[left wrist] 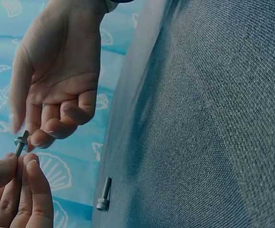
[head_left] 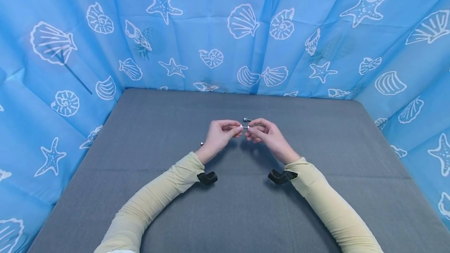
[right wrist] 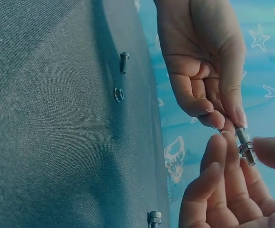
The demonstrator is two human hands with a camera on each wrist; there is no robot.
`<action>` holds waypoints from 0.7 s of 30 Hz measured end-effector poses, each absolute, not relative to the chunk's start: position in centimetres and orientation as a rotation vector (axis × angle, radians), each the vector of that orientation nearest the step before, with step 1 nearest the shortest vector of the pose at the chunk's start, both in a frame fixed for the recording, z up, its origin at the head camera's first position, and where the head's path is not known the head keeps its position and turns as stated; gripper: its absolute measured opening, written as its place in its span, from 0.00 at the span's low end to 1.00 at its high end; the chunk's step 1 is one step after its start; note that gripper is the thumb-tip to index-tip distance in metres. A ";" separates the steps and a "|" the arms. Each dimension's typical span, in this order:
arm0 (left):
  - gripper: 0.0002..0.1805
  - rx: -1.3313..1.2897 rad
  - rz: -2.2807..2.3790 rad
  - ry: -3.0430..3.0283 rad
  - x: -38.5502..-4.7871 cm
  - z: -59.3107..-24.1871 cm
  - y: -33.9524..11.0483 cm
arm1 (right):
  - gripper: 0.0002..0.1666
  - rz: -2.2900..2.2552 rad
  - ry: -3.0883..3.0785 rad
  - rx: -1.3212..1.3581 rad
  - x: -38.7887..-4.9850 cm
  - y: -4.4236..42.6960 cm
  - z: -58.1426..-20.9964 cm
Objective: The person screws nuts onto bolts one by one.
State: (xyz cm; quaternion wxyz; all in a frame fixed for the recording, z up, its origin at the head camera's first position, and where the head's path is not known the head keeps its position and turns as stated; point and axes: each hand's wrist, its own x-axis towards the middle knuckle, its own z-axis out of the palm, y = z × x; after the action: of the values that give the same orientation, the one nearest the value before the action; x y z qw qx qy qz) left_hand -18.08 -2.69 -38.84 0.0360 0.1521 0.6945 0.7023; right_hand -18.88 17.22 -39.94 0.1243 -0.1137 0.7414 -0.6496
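Note:
In the head view both hands meet above the grey table, with a small metal bolt [head_left: 245, 127] between their fingertips. The left hand [head_left: 220, 135] [left wrist: 21, 197] [right wrist: 204, 57] pinches one end of the bolt [right wrist: 241, 133] between thumb and forefinger. A nut [right wrist: 246, 148] [left wrist: 21, 141] sits around the shaft. At the nut are the thumb and forefinger of the right hand [head_left: 270, 136] [left wrist: 63, 76] [right wrist: 228, 194], its other fingers loosely bent. The bolt is tilted in both wrist views, and fingers partly cover its ends.
On the grey table [head_left: 246, 206], a bolt with a nut [head_left: 245, 120] [left wrist: 104, 197] lies behind the right hand. The right wrist view shows another bolt [right wrist: 124, 62], a loose nut [right wrist: 119, 94] and a further bolt [right wrist: 154, 218] at its bottom edge. A patterned blue curtain [head_left: 211, 30] surrounds the table.

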 end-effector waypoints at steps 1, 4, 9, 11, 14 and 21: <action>0.10 0.468 2.160 2.128 -18.1 -38.8 -2.7 | 0.17 -1.895 2.166 -0.342 -18.9 17.2 -39.9; 0.11 0.480 2.156 2.132 -18.1 -38.9 -2.6 | 0.16 -1.869 2.195 -0.348 -18.9 17.2 -40.0; 0.11 0.497 2.161 2.135 -18.2 -39.1 -2.5 | 0.20 -1.853 2.193 -0.293 -19.0 17.2 -40.0; 0.11 0.500 2.173 2.130 -18.6 -39.7 -2.5 | 0.20 -1.880 2.175 -0.301 -19.0 17.3 -40.1; 0.10 0.494 2.180 2.138 -19.1 -40.7 -2.3 | 0.19 -1.894 2.181 -0.340 -19.0 17.4 -40.1; 0.11 0.481 2.196 2.148 -19.7 -41.8 -2.1 | 0.22 -1.820 2.226 -0.313 -18.9 17.2 -39.8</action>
State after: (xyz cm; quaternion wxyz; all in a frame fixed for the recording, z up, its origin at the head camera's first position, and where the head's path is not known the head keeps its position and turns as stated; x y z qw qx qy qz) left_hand -19.67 -2.13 -41.79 0.0162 0.1547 0.6908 0.7062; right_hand -18.94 17.20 -39.80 0.1245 -0.1074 0.7636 -0.6244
